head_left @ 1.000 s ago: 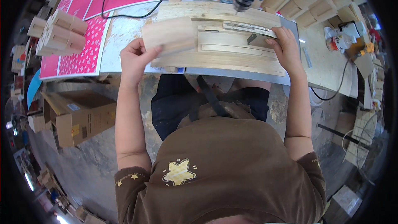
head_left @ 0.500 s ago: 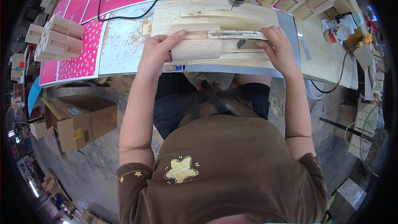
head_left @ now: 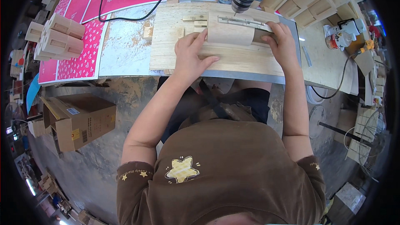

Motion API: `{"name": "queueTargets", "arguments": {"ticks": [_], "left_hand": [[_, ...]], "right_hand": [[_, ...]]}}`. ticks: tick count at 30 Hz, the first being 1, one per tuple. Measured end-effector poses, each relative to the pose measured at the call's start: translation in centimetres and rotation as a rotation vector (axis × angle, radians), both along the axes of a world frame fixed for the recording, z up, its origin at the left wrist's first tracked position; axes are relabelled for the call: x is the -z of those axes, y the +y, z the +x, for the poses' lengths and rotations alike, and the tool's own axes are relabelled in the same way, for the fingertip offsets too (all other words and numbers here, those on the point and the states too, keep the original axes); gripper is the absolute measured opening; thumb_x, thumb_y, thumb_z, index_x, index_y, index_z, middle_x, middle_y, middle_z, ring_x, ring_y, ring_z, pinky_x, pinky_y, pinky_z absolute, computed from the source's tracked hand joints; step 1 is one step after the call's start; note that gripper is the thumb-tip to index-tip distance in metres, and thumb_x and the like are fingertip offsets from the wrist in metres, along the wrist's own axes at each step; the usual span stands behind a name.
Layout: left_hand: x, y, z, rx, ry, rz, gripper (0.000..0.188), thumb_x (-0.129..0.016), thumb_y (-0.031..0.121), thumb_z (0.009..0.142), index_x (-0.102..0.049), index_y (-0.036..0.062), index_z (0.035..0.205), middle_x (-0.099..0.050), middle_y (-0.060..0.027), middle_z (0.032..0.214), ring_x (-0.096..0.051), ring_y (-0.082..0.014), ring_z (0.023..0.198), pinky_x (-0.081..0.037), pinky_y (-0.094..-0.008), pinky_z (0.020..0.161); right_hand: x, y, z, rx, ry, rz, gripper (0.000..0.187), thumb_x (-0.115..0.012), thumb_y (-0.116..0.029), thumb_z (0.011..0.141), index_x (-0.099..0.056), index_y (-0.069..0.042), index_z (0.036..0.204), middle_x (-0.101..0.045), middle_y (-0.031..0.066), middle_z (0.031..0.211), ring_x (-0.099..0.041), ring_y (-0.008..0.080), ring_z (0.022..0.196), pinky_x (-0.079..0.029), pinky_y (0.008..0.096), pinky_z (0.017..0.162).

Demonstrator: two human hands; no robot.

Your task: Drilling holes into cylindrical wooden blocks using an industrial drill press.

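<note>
A pale rounded wooden block (head_left: 229,35) lies on a wooden jig board (head_left: 175,60), beneath the chuck of a bench drill (head_left: 241,4). In a recess on the block's top sits a narrow light slotted strip (head_left: 237,21). My right hand (head_left: 283,41) pinches the strip's right end between thumb and fingers. My left hand (head_left: 192,54) is at the block's left end, index finger against it, thumb stretched out over the board. Between the block and my right hand shows a dark flat piece (head_left: 262,37), partly hidden.
Several pale wooden blocks (head_left: 62,39) are stacked at the left on pink patterned sheeting (head_left: 83,64). More wooden pieces (head_left: 308,2) fill the back right. A black cable (head_left: 143,18) crosses the table. A cardboard box (head_left: 83,118) stands on the floor at left.
The wooden block has moved right and away from me, under the drill, with the strip over it. My left hand has let go of its grip and shifted right; my right hand still holds the strip.
</note>
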State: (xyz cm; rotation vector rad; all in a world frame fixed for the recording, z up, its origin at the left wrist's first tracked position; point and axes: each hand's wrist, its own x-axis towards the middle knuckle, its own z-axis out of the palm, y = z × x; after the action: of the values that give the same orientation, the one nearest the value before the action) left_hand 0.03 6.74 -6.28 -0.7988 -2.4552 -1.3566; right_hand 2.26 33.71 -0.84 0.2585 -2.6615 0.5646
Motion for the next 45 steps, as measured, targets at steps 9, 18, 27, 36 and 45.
{"name": "queueTargets", "arguments": {"ticks": [9, 18, 27, 36, 45], "left_hand": [[1.5, -1.2, -2.7, -0.22, 0.096, -0.227, 0.062, -0.079, 0.03, 0.059, -0.061, 0.0095, 0.114, -0.057, -0.0009, 0.083, -0.049, -0.021, 0.087, -0.028, -0.0377, 0.082], [1.3, -1.3, -3.0, -0.195, 0.09, -0.235, 0.059, -0.079, 0.03, 0.058, -0.062, 0.0114, 0.112, -0.055, 0.0016, 0.079, -0.049, -0.0191, 0.084, -0.028, -0.0367, 0.081], [1.5, -1.3, -2.7, -0.202, 0.078, -0.215, 0.06, -0.079, 0.03, 0.058, -0.062, 0.0119, 0.112, -0.054, 0.0013, 0.08, -0.049, -0.0195, 0.084, -0.028, -0.037, 0.082], [1.4, -1.2, -2.9, -0.188, 0.1, -0.204, 0.059, -0.079, 0.028, 0.057, -0.063, 0.0116, 0.111, -0.053, 0.001, 0.078, -0.049, -0.0195, 0.082, -0.029, -0.0364, 0.08], [1.9, -1.2, -2.9, -0.208, 0.117, -0.231, 0.058, -0.08, 0.028, 0.057, -0.064, 0.0104, 0.109, -0.054, 0.0014, 0.077, -0.05, -0.019, 0.081, -0.029, -0.0365, 0.079]], "right_hand": [[-0.7, -2.3, -1.5, -0.085, 0.036, -0.067, 0.035, -0.068, -0.006, 0.074, -0.057, -0.006, 0.108, -0.059, 0.0077, 0.099, -0.054, 0.0291, 0.095, -0.039, 0.0382, 0.091], [-16.9, -0.8, -7.4, 0.102, 0.618, -0.572, 0.028, -0.051, -0.023, 0.091, -0.06, 0.0, 0.104, -0.063, 0.0092, 0.09, -0.059, 0.0151, 0.081, -0.046, 0.0266, 0.072], [-16.1, -3.5, -0.9, 0.201, 0.456, -0.072, 0.019, -0.056, -0.017, 0.091, -0.064, -0.001, 0.096, -0.056, 0.0029, 0.066, -0.05, 0.0051, 0.065, -0.037, 0.0191, 0.056], [-2.2, -5.0, 1.2, 0.011, 0.4, -0.546, 0.021, -0.048, -0.009, 0.092, -0.062, 0.001, 0.104, -0.053, 0.002, 0.066, -0.048, 0.009, 0.059, -0.035, 0.0228, 0.053], [-6.0, -3.3, 1.3, -0.019, 0.577, -0.261, 0.017, -0.05, -0.009, 0.089, -0.063, 0.002, 0.084, -0.051, 0.0043, 0.063, -0.047, 0.0119, 0.059, -0.035, 0.0248, 0.055]]}}
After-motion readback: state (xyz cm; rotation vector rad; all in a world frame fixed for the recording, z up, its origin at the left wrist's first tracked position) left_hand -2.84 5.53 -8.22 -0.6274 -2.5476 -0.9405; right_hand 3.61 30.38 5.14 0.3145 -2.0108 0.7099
